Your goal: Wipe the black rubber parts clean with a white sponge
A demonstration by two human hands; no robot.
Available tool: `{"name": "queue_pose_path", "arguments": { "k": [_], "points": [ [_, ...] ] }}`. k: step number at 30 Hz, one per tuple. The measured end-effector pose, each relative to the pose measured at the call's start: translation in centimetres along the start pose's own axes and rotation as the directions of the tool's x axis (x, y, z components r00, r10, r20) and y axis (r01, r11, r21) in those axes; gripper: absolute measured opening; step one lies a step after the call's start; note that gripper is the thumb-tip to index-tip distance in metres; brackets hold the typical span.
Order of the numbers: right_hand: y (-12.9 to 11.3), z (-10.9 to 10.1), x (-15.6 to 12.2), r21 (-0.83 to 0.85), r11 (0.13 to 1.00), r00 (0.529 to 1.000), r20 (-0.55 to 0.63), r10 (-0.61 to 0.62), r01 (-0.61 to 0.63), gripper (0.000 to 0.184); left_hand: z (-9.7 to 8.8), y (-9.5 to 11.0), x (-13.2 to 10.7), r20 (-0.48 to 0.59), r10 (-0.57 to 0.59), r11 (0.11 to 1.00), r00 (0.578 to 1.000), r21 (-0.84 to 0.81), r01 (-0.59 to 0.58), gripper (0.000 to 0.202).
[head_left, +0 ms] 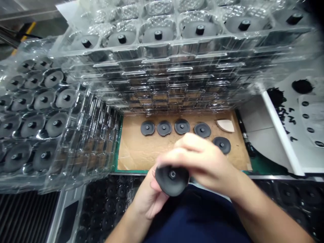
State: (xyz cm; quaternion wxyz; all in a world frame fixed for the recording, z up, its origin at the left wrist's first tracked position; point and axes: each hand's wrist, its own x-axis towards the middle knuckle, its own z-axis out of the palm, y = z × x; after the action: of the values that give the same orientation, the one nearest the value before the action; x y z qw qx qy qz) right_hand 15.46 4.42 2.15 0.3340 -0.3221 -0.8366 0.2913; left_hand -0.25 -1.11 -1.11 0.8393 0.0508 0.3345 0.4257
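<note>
Close to my body, a black round part (173,185) with a short hollow post at its centre is held up, face towards me. My left hand (149,197) grips it from the left and below, with fingers closed around its edge. Over its far edge curl the fingers of my right hand (202,157), slightly blurred and closed on the same part; their tips are hidden. Several similar black parts, such as the one in the middle (182,126), lie in a loose row on the brown cardboard (134,152) beyond my hands.
Tall stacked clear plastic trays (157,50) filled with black parts stand at the back. More filled trays (83,135) rise at the left. A pale curved piece (225,125) lies on the cardboard's right. At right, a white-edged bin (282,130) adjoins small black pieces (302,86).
</note>
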Motion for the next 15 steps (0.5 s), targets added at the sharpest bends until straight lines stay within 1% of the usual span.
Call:
{"name": "queue_pose_path", "arguments": {
  "k": [1, 2, 3, 4, 5, 6, 7, 9, 11, 12, 14, 15],
  "points": [
    [0.8, 0.3, -0.4, 0.005, 0.995, 0.993, -0.055, 0.102, -0.102, 0.029, -0.2, 0.1, -0.1, 0.022, 0.007, 1.000, 1.000, -0.027, -0.006, 0.054],
    [1.6, 0.7, -1.1, -0.002, 0.972, 0.965, -0.115, 0.235, -0.237, 0.028, -0.5, 0.1, -0.2, 0.043, 0.011, 0.998, 0.999, -0.058, -0.009, 0.054],
    [2.3, 1.4, -2.0, -0.001, 0.932, 0.921, -0.153, 0.359, -0.364, 0.028, -0.7, 0.1, -0.2, 0.060, 0.011, 0.996, 0.998, -0.085, -0.006, 0.054],
    [2.9, 2.3, -3.2, 0.011, 0.885, 0.873, -0.154, 0.462, -0.466, 0.028, -0.9, 0.2, -0.2, 0.073, 0.011, 0.994, 0.997, -0.109, -0.003, 0.054],
    [3.5, 3.3, -4.5, 0.024, 0.840, 0.831, -0.128, 0.541, -0.543, 0.028, -1.1, 0.2, -0.2, 0.076, 0.011, 0.993, 0.997, -0.121, -0.001, 0.054],
    [4.0, 4.4, -5.8, 0.027, 0.807, 0.803, -0.091, 0.589, -0.589, 0.029, -1.2, 0.2, -0.2, 0.073, 0.006, 0.992, 0.997, -0.125, 0.004, 0.053],
    [4.4, 5.4, -7.1, 0.024, 0.789, 0.787, -0.063, 0.614, -0.613, 0.029, -1.3, 0.2, -0.1, 0.069, 0.000, 0.992, 0.998, -0.128, 0.009, 0.053],
    [5.0, 7.1, -8.9, 0.018, 0.779, 0.778, -0.043, 0.626, -0.626, 0.027, -1.2, 0.2, 0.0, 0.063, -0.011, 0.991, 0.998, -0.132, 0.019, 0.055],
    [5.2, 7.4, -9.6, 0.025, 0.771, 0.768, -0.064, 0.637, -0.637, 0.025, -1.0, 0.2, 0.1, 0.082, -0.013, 0.992, 0.997, -0.125, 0.023, 0.054],
    [4.9, 6.9, -9.5, 0.033, 0.766, 0.762, -0.090, 0.642, -0.642, 0.024, -0.9, 0.2, 0.1, 0.100, -0.010, 0.993, 0.995, -0.120, 0.022, 0.053],
    [3.7, 5.1, -8.4, 0.057, 0.763, 0.747, -0.170, 0.643, -0.644, 0.024, -0.6, 0.1, 0.1, 0.124, -0.017, 0.995, 0.992, -0.098, 0.029, 0.052],
    [2.7, 3.9, -7.5, 0.068, 0.792, 0.767, -0.213, 0.605, -0.606, 0.023, -0.5, -0.1, 0.1, 0.115, -0.020, 0.997, 0.993, -0.075, 0.028, 0.054]
  ]
}}
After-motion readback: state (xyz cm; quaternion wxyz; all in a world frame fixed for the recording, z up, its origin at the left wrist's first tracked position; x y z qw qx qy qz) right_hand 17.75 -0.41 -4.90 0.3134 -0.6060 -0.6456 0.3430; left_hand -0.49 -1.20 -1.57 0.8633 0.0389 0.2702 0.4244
